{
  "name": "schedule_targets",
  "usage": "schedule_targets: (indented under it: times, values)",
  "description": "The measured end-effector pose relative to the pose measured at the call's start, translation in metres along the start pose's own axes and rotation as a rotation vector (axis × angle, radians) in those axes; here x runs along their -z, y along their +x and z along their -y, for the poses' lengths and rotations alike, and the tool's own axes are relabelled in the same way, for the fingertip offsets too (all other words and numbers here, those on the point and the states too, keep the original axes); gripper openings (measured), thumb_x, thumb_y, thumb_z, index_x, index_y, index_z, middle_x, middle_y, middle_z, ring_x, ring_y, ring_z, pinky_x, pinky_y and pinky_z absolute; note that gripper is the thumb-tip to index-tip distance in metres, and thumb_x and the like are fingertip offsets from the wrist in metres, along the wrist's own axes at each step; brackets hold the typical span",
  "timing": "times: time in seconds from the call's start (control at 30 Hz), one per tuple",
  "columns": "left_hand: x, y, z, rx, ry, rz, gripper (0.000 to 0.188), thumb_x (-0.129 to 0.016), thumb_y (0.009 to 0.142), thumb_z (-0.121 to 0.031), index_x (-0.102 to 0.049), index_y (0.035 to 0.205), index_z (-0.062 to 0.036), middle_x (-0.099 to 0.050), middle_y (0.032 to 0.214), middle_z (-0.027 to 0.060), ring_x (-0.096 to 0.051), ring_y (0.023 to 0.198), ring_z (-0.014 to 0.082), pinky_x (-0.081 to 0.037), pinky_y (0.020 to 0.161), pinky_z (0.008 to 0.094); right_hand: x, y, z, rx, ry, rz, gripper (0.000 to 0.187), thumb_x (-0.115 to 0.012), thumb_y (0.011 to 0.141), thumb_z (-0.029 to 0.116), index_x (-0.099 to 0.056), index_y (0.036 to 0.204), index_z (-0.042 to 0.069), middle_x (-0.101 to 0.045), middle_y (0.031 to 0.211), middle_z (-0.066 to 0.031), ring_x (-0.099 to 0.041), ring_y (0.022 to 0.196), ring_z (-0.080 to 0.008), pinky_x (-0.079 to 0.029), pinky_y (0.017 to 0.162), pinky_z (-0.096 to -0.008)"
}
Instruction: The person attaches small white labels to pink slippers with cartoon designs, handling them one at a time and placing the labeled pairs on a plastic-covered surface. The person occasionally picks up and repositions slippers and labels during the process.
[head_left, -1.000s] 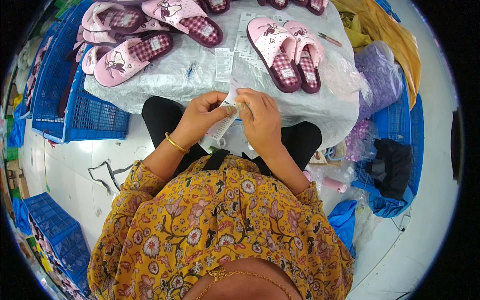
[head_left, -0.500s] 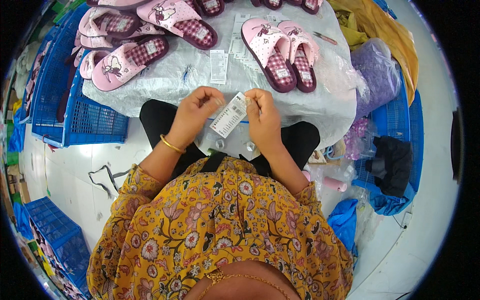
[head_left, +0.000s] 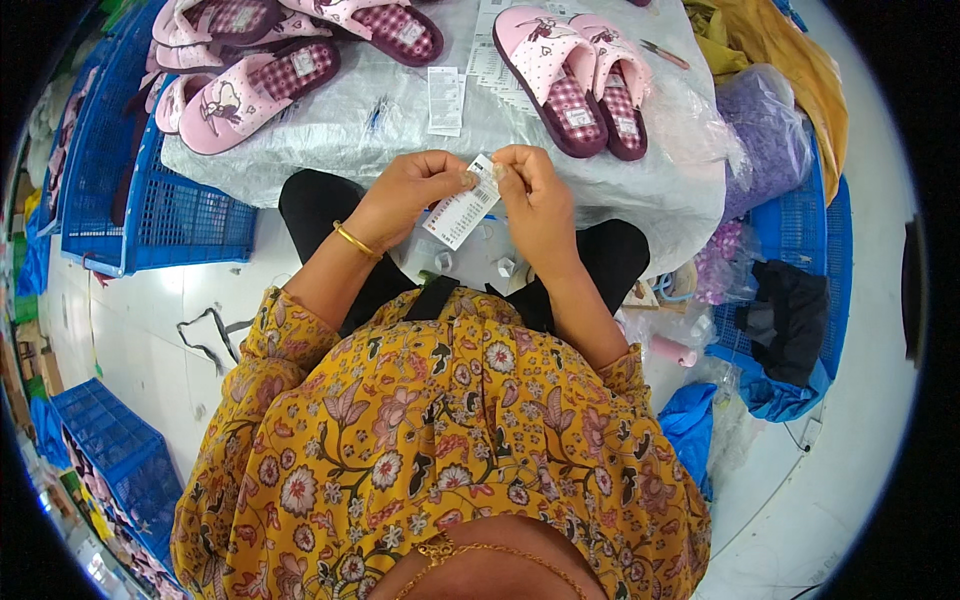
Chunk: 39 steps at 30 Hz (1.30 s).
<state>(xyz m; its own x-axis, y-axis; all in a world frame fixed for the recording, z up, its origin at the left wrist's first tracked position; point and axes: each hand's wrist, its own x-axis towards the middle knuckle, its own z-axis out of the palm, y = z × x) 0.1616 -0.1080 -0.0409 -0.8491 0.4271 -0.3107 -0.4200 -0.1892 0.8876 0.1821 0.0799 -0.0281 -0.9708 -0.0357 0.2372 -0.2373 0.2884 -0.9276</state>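
Note:
A white printed paper tag [head_left: 462, 217] hangs tilted in front of me, just off the near edge of the wrapped work table. My left hand [head_left: 408, 196], a gold bangle on its wrist, pinches the tag's upper left side between thumb and fingers. At its top corner my right hand [head_left: 538, 205] grips it the same way, so both hands meet near the upper end. Beyond them lie more loose tags [head_left: 446, 100] on the table. A pair of pink slippers with dark plaid insoles [head_left: 566, 80] stands to the right of these.
More pink slippers [head_left: 240, 105] pile up at the table's left. Small snips [head_left: 664, 54] lie at the right on the plastic-covered table [head_left: 330, 180]. Blue crates [head_left: 190, 235] stand left; another blue crate [head_left: 835, 270] at right holds dark cloth [head_left: 785, 320] and purple wrapped goods [head_left: 765, 130].
My left hand has come right and taken hold of the tag's upper side, where before it was apart from it. My right hand keeps its grip. The view has shifted slightly.

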Motion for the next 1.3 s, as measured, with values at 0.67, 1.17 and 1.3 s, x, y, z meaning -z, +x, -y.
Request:
schedule_targets:
  times: [0.67, 1.17, 1.3]
  values:
    - [-0.002, 0.003, 0.012, -0.077, 0.064, -0.166, 0.010, -0.068, 0.091, -0.011, -0.066, 0.096, -0.0025, -0.066, 0.086, -0.0011, -0.060, 0.074, 0.0043, -0.048, 0.066, 0.0193, 0.004, 0.003, -0.011, 0.050, -0.104, -0.077, 0.016, -0.065, 0.088, 0.004, -0.064, 0.103, 0.001, -0.067, 0.082, -0.0075, -0.062, 0.069, -0.0141, -0.049, 0.063, -0.0281]
    - [-0.018, -0.004, 0.013, -0.572, 0.681, -0.333, 0.010, -0.071, 0.086, -0.009, -0.068, 0.092, -0.0020, -0.067, 0.081, 0.0020, -0.060, 0.070, 0.0123, -0.048, 0.064, 0.0264, -0.001, -0.002, -0.003, -0.253, 0.055, 0.014, 0.025, -0.066, 0.085, 0.004, -0.062, 0.109, -0.001, -0.068, 0.079, -0.0062, -0.061, 0.067, -0.0095, -0.049, 0.062, -0.0255]
    - [-0.019, -0.003, 0.007, -0.964, 1.020, -0.293, 0.009, -0.072, 0.080, -0.003, -0.067, 0.087, -0.0033, -0.065, 0.080, 0.0101, -0.061, 0.072, 0.0298, -0.048, 0.062, 0.0361, 0.002, -0.005, -0.004, -0.243, 0.064, 0.038, 0.019, -0.066, 0.087, 0.007, -0.064, 0.105, 0.000, -0.069, 0.082, -0.0047, -0.061, 0.071, -0.0079, -0.048, 0.064, -0.0248]
